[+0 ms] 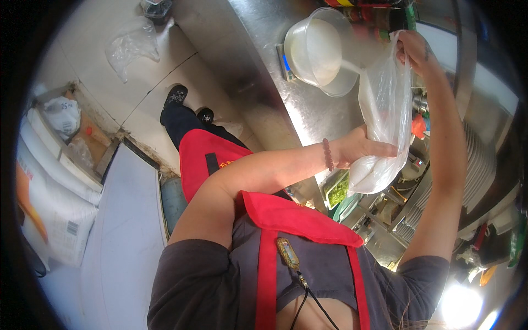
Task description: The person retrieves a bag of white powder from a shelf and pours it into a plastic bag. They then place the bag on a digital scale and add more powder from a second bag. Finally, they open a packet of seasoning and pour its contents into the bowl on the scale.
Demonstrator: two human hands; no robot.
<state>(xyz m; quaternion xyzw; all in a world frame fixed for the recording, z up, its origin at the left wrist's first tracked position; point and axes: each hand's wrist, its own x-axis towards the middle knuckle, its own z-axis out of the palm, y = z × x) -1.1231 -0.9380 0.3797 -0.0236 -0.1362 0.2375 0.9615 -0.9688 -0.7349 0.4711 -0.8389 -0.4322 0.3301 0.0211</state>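
Observation:
My right hand grips the gathered upper end of a clear plastic bag that holds white granules. Lower down, my left hand, with a beaded bracelet at the wrist, clasps the bag's bulging body. A thin stream of white granules runs from the bag's edge into a round clear plastic tub. Inside the tub lies a broad white mass of the same look. Under the tub is a digital scale with a lit blue display; its reading is not legible.
The tub and scale stand on a stainless steel counter. A tray of chopped greens sits near the bag's bottom. Stacked sacks and a white lid-like panel are at left. Plastic bags lie on the tiled floor.

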